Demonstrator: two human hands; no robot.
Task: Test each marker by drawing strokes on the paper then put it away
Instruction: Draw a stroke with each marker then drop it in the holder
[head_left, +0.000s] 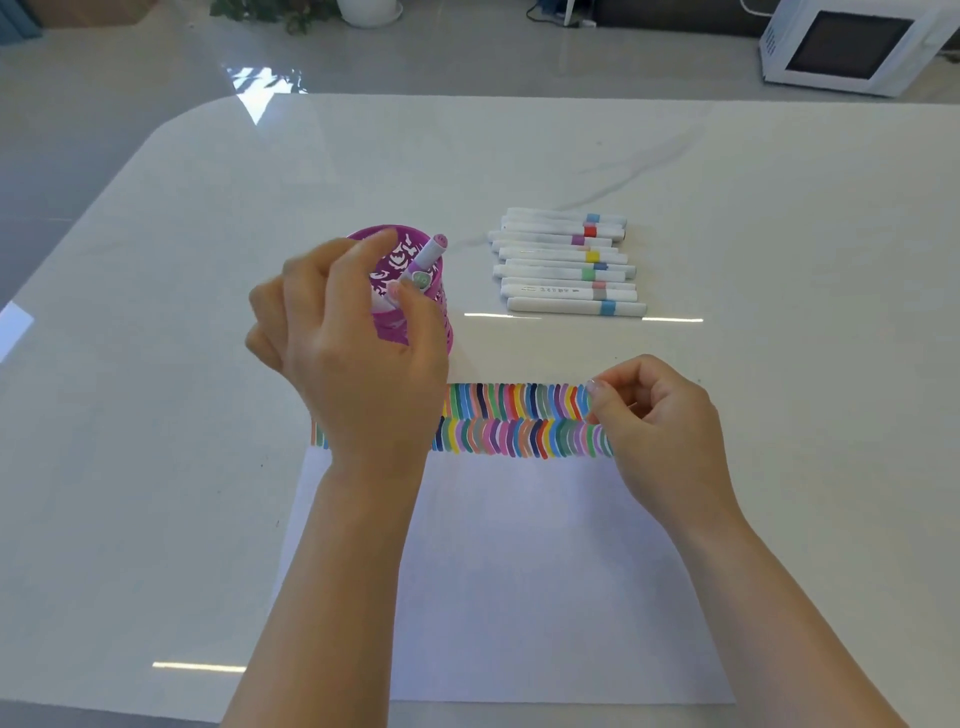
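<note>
A white sheet of paper (519, 571) lies flat on a glossy white table (779, 415), closest to the viewer, with both bare forearms reaching across it. Along the paper's far edge run two stacked rows of short, slanted coloured strokes (519, 421) in many colours. The right hand (660, 421) sits at the right end of these rows, fingers curled and forefinger and thumb drawn close together at the paper; it is not possible to tell whether they pinch the sheet or only rest on it. To the left and a little farther away, the left hand (353, 358) pinches a marker (430, 253) between thumb and fingertips. This marker has a lilac cap and is tilted, cap end up and to the right, with its lower end inside the mouth of a purple cut-out pen cup (439, 317) that stands upright just beyond the paper. A greenish round marker end shows in the cup beside it. Farther back, right of the cup, a row of white markers (563, 265) with coloured bands lies side by side on the table. Beyond the table, a white microwave (852, 49) and a white plant pot (370, 10) stand on the floor.
</note>
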